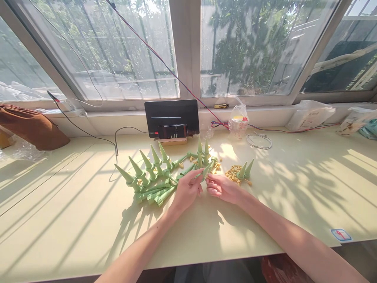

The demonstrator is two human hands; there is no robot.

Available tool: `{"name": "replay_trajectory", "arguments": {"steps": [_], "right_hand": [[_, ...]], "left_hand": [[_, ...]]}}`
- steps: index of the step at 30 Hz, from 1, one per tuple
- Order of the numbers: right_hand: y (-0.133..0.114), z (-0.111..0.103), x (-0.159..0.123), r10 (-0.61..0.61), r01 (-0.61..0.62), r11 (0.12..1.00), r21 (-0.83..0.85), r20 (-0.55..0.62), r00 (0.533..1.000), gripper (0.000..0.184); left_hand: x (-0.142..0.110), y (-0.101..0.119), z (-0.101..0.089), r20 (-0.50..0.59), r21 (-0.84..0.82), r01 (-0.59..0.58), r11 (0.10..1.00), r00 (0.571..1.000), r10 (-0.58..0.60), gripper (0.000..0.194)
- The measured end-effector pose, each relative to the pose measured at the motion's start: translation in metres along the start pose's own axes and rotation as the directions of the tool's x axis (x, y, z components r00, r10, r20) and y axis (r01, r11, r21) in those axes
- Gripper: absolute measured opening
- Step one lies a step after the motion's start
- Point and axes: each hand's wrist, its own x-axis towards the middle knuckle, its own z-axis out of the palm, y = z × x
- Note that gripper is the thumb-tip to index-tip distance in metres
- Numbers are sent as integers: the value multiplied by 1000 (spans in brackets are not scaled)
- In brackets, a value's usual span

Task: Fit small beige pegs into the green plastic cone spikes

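gripping a green cone [207,169] between the thumb and fingers of the left hand [188,188], in the middle of the frame, slanting its tip toward the upper right. curling the right hand [221,186] into a narrow pinch at the cone's lower end; being unable to tell of anything held between its fingertips. finding green tubes [161,195] just beside the left hand, left of center, with five green cones [146,161] standing in a slanting row there. seeing more green cones [206,151] and scattered yellow pegs [218,166] just beyond both hands. noting a peg pile [232,173] right of center, with two green cones [242,171] standing at its edge. looking farther up, seeing a phone [173,131] in front of a dark tablet [171,110] at upper center, and a coiled cable [260,147] to their right. noticing a brown bag [35,127] at the far left and a sticker [341,234] on the pale tabletop [206,243] at lower right.
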Motion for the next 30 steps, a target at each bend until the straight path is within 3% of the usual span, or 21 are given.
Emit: {"name": "replay_trajectory", "arguments": {"steps": [14, 24, 30], "right_hand": [[2, -2, 0, -13, 13, 1000, -6, 58, 998, 38], [4, 1, -2, -94, 103, 984, -148, 70, 993, 42], [8, 1, -2, -203, 205, 924, -323, 41, 978, 42]], "left_hand": [[2, -5, -3, -25, -30, 49, 998, 998, -50, 41], [2, -1, -5, 16, -35, 52, 998, 999, -51, 35], [1, 2, -5, 33, -15, 74, 997, 997, -74, 36]]}}
